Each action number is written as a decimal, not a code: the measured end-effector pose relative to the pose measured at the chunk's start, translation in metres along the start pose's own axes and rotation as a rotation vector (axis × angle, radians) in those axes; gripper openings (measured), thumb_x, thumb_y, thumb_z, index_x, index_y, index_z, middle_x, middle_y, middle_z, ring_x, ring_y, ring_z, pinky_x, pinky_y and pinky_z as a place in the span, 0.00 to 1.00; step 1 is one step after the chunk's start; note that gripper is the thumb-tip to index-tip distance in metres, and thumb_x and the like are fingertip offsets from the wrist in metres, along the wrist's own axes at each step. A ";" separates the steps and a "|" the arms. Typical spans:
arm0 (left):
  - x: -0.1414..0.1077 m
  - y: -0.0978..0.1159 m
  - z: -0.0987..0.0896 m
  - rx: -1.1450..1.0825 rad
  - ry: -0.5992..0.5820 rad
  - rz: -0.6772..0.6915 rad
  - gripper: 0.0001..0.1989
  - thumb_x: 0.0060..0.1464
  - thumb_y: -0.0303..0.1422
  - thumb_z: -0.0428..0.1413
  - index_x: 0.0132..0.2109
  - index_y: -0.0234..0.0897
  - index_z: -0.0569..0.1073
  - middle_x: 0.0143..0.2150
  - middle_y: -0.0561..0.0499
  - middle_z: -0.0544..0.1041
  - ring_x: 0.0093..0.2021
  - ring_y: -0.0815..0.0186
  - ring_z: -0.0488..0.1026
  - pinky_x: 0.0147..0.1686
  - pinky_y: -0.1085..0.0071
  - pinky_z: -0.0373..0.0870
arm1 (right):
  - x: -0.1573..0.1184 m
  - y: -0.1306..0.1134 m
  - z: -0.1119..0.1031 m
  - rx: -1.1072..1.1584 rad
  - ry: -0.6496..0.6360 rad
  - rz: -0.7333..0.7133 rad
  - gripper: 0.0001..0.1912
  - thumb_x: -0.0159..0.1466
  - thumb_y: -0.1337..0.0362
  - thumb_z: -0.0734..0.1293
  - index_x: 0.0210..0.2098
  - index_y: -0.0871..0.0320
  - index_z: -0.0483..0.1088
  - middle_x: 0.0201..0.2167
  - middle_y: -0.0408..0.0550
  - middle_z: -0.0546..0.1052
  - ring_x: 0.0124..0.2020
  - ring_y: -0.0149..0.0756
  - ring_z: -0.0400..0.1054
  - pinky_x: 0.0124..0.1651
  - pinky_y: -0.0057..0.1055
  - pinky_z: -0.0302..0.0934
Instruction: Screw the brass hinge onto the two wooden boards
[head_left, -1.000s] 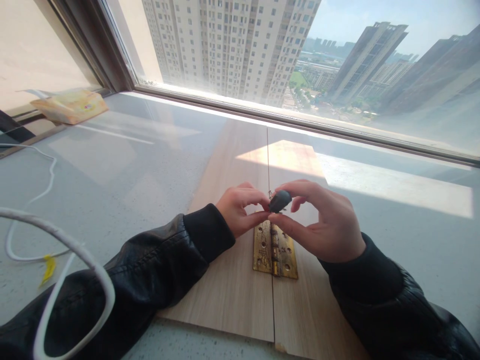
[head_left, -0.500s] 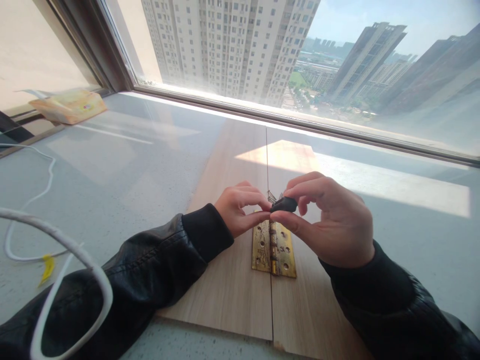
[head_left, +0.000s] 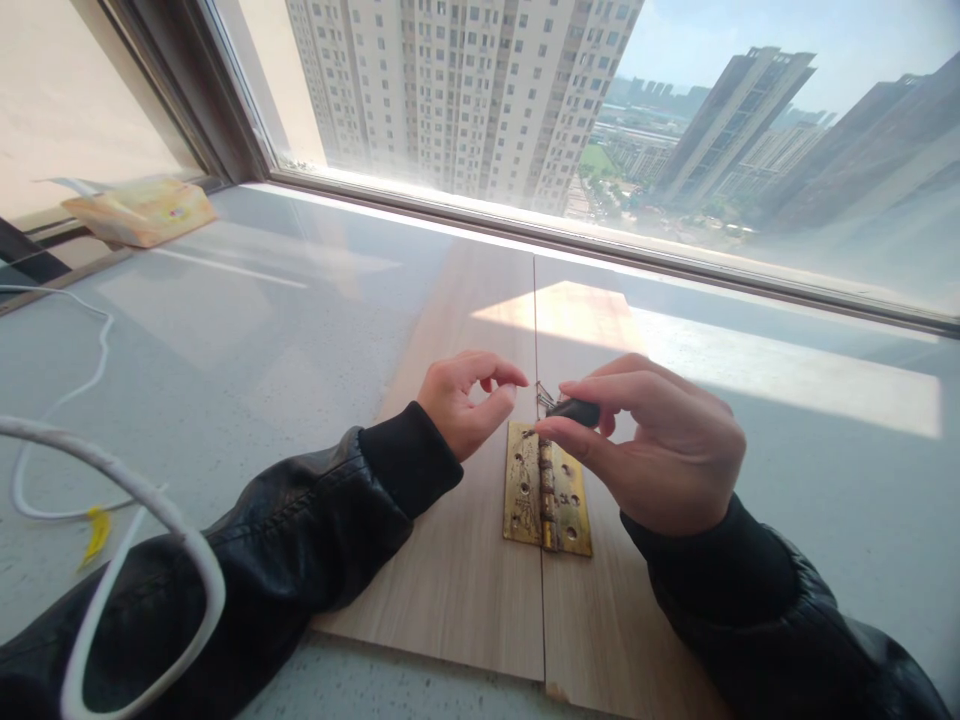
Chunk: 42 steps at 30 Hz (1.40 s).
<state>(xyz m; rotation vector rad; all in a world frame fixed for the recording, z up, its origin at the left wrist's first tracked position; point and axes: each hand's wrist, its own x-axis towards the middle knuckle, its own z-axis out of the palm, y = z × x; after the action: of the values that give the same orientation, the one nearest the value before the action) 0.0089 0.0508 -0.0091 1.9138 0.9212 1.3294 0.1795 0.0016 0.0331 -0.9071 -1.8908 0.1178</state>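
Between the thumb and fingers of my right hand [head_left: 667, 445] is a small, dark, rounded black piece [head_left: 576, 412]; its exact kind does not show. My left hand [head_left: 474, 398] is a short way to the left of it, thumb and forefinger slightly apart with nothing visible between them. Just beyond the black piece several thin metal screws [head_left: 544, 395] lie close together, partly hidden. Below my fingers a worn brass hinge [head_left: 548, 500] lies unfolded, its barrel along the seam between two wooden boards [head_left: 457, 590]. Holes show in both leaves.
A white cable [head_left: 184, 535] loops over the left sleeve at the front left, near a yellow strip [head_left: 96, 537]. At the back left lies a soft tissue pack [head_left: 142, 212]. The window frame [head_left: 450, 212] bounds the speckled white sill [head_left: 322, 340] behind the boards.
My left hand has let go of the black piece and drawn back slightly to the left. My right hand keeps the piece, now turned a little, at nearly the same spot.
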 end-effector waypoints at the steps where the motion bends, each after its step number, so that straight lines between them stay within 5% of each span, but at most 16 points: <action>1: 0.000 -0.001 0.000 0.002 0.006 -0.003 0.09 0.48 0.26 0.52 0.32 0.34 0.78 0.26 0.53 0.77 0.27 0.71 0.67 0.32 0.71 0.66 | -0.001 0.000 0.000 -0.023 -0.008 -0.030 0.17 0.51 0.70 0.76 0.40 0.55 0.74 0.31 0.44 0.76 0.26 0.28 0.65 0.26 0.30 0.62; 6: 0.001 -0.002 0.000 0.015 0.014 -0.020 0.08 0.47 0.26 0.53 0.31 0.35 0.78 0.25 0.54 0.76 0.26 0.71 0.65 0.29 0.73 0.64 | -0.003 -0.004 0.000 0.006 -0.062 -0.088 0.17 0.58 0.72 0.68 0.46 0.54 0.73 0.44 0.51 0.79 0.40 0.38 0.73 0.37 0.37 0.69; 14: -0.001 -0.003 0.001 0.008 0.011 -0.048 0.08 0.47 0.25 0.53 0.31 0.34 0.78 0.25 0.53 0.76 0.26 0.72 0.65 0.28 0.73 0.63 | -0.011 0.005 0.005 0.220 0.033 0.148 0.15 0.53 0.72 0.74 0.38 0.53 0.70 0.29 0.41 0.73 0.28 0.31 0.69 0.27 0.31 0.64; 19: -0.001 -0.003 0.001 -0.009 0.009 -0.045 0.08 0.48 0.25 0.53 0.32 0.33 0.78 0.25 0.53 0.75 0.26 0.72 0.65 0.28 0.74 0.62 | -0.009 0.005 0.002 0.129 -0.039 0.025 0.15 0.58 0.71 0.71 0.44 0.52 0.75 0.37 0.45 0.75 0.33 0.31 0.70 0.30 0.31 0.64; 26: 0.000 -0.003 0.001 -0.005 0.013 -0.047 0.08 0.48 0.25 0.52 0.32 0.33 0.78 0.25 0.53 0.75 0.27 0.72 0.66 0.27 0.74 0.62 | -0.010 -0.003 -0.004 0.196 -0.118 0.045 0.15 0.63 0.73 0.61 0.46 0.55 0.75 0.42 0.48 0.78 0.41 0.36 0.73 0.40 0.35 0.68; 36: 0.000 -0.004 0.002 0.001 0.006 -0.055 0.09 0.48 0.25 0.52 0.32 0.32 0.78 0.25 0.52 0.76 0.26 0.72 0.66 0.27 0.74 0.63 | -0.013 0.011 0.007 0.351 0.040 0.138 0.11 0.55 0.73 0.71 0.35 0.54 0.69 0.31 0.42 0.74 0.30 0.31 0.68 0.28 0.31 0.61; 42: 0.000 -0.004 0.001 0.011 -0.004 -0.039 0.09 0.49 0.26 0.52 0.32 0.33 0.78 0.26 0.52 0.76 0.26 0.72 0.66 0.28 0.74 0.64 | -0.019 0.006 0.011 0.360 0.067 0.215 0.13 0.59 0.71 0.70 0.43 0.52 0.73 0.37 0.44 0.79 0.26 0.27 0.66 0.25 0.30 0.59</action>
<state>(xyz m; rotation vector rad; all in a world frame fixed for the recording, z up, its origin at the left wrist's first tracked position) 0.0086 0.0525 -0.0122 1.8963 0.9612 1.3004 0.1784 -0.0030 0.0110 -0.8492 -1.6366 0.5333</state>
